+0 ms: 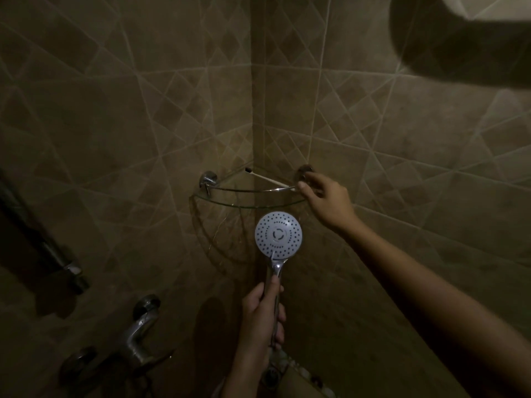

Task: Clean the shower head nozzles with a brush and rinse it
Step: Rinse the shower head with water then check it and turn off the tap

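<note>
My left hand [263,314] grips the chrome handle of the shower head [278,236], which stands upright with its round white nozzle face turned toward me. A thin white brush [265,178] with a dark tip lies across the glass corner shelf [230,203] above it. My right hand [324,198] reaches to the shelf's right end, and its fingertips pinch the near end of the brush handle by the chrome rail.
Brown tiled walls meet in the corner behind the shelf. A chrome mixer tap [138,337] sticks out at lower left, with a dark rail fitting [57,262] above it. A floor drain [271,376] lies below my left hand. A dark blurred object [459,38] fills the top right.
</note>
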Tool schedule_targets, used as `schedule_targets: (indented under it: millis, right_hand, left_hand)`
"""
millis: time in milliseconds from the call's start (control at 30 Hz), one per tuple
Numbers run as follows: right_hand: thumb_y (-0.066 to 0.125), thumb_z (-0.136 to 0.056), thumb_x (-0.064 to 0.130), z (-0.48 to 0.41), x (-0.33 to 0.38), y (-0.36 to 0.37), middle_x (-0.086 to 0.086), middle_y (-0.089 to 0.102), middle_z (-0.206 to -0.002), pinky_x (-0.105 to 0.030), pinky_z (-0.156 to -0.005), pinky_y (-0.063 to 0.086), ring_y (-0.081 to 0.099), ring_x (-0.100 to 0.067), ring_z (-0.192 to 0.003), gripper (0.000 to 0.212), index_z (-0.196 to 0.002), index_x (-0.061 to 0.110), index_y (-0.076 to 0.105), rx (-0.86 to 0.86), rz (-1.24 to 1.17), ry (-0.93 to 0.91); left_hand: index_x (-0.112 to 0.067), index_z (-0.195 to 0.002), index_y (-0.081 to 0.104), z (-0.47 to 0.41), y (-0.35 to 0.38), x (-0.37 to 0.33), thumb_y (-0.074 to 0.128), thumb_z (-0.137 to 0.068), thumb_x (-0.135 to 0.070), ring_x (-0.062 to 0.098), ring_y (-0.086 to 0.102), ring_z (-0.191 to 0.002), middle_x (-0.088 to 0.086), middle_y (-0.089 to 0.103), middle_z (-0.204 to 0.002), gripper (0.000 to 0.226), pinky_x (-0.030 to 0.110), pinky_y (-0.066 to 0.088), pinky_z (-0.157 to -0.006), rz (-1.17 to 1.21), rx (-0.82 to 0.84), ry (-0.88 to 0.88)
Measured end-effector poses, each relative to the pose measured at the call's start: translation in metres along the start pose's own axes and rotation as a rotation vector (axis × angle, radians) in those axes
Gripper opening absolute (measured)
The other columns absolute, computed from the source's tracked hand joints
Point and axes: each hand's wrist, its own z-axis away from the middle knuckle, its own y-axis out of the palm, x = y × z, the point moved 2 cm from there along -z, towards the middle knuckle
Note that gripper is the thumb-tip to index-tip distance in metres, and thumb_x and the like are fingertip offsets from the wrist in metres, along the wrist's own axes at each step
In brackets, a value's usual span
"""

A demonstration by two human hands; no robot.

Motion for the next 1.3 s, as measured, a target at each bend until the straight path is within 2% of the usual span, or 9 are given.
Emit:
schedule_targets:
  millis: [100,233,467,733,900,1100,1167,1233,1300]
  right_hand:
    - [0.051,-0.097,0.052,0.049,-0.019,-0.018,0.021,0.061,-0.11,-0.031,-0.094,0.052,0.061,-0.001,-0.102,0.045,-0.131,0.024,0.059,0.008,-0.26,0.153]
    - [0.053,-0.081,0.073,0.114,-0.06,-0.029,-0.001,0.072,-0.115,-0.038,-0.097,0.055,0.069,-0.014,-0.107,0.071,-0.123,0.017,0.067,0.139,-0.548,0.446]
    - [0.075,-0.088,0.023,0.189,-0.108,-0.062,-0.01,0.078,-0.096,-0.035,-0.087,0.057,0.073,-0.018,-0.09,0.019,-0.102,0.01,0.074,0.248,-0.57,0.494]
    - [0.073,-0.089,0.014,0.238,-0.185,-0.09,-0.003,0.078,-0.102,-0.012,-0.066,0.053,0.072,-0.007,-0.092,0.017,-0.105,0.012,0.073,0.179,-0.595,0.663]
    - [0.074,-0.088,0.01,0.274,-0.252,-0.045,-0.014,0.073,-0.087,-0.029,-0.076,0.058,0.072,-0.02,-0.082,0.025,-0.109,-0.002,0.067,0.254,-0.699,0.745]
    - [0.077,-0.084,0.009,0.313,-0.343,0.028,-0.007,0.069,-0.076,-0.028,-0.066,0.053,0.067,-0.015,-0.069,0.025,-0.097,-0.008,0.065,0.307,-0.687,0.855]
    - [0.074,-0.086,0.005,0.325,-0.378,0.053,-0.01,0.07,-0.079,-0.025,-0.065,0.053,0.067,-0.015,-0.072,0.018,-0.1,-0.003,0.067,0.343,-0.676,0.894]
    - [0.074,-0.086,0.006,0.337,-0.415,0.08,-0.023,0.072,-0.094,-0.035,-0.077,0.058,0.071,-0.026,-0.087,0.019,-0.103,-0.002,0.07,0.352,-0.625,0.91]
    - [0.074,-0.086,0.007,0.351,-0.45,0.108,-0.024,0.072,-0.103,-0.042,-0.082,0.059,0.072,-0.032,-0.096,0.015,-0.101,0.006,0.073,0.39,-0.582,0.909]
  left_hand:
    - [-0.012,-0.098,0.064,0.004,0.022,0.007,0.052,-0.098,-0.049,0.014,0.037,-0.034,0.0,0.05,-0.052,0.039,0.017,0.026,-0.038,-0.01,0.032,-0.004]
    - [0.002,-0.103,0.055,0.01,0.06,0.023,0.055,-0.1,-0.038,0.014,0.037,-0.034,0.002,0.049,-0.058,0.04,0.016,0.026,-0.037,-0.056,0.118,0.033]
    - [-0.01,-0.1,0.061,0.029,0.132,0.068,0.061,-0.097,-0.028,0.015,0.043,-0.035,0.006,0.054,-0.064,0.018,0.018,0.031,-0.039,-0.164,0.34,0.049]
    - [-0.016,-0.093,0.056,0.029,0.173,0.152,0.054,-0.102,-0.023,0.013,0.058,-0.055,0.008,0.064,-0.084,0.012,0.029,0.046,-0.055,-0.334,0.508,-0.015]
    - [-0.018,-0.089,0.052,0.007,0.176,0.225,0.049,-0.104,-0.023,0.011,0.053,-0.054,0.008,0.062,-0.079,0.016,0.025,0.044,-0.053,-0.382,0.474,-0.062]
    - [-0.018,-0.1,0.057,-0.031,0.168,0.328,0.056,-0.101,-0.028,0.008,0.056,-0.055,-0.002,0.064,-0.077,0.011,0.02,0.044,-0.051,-0.4,0.415,-0.233]
    - [-0.024,-0.11,0.06,-0.059,0.155,0.379,0.066,-0.09,-0.049,0.008,0.066,-0.067,-0.007,0.067,-0.084,0.033,0.023,0.05,-0.059,-0.596,0.425,-0.289]
    - [-0.024,-0.128,0.056,-0.083,0.136,0.43,0.071,-0.074,-0.07,0.016,0.07,-0.101,-0.011,0.068,-0.107,0.073,0.031,0.058,-0.078,-0.76,0.495,-0.353]
    - [-0.03,-0.151,0.035,-0.099,0.119,0.473,0.072,-0.068,-0.074,0.015,0.051,-0.133,-0.015,0.051,-0.142,0.101,0.033,0.048,-0.097,-0.837,0.552,-0.433]
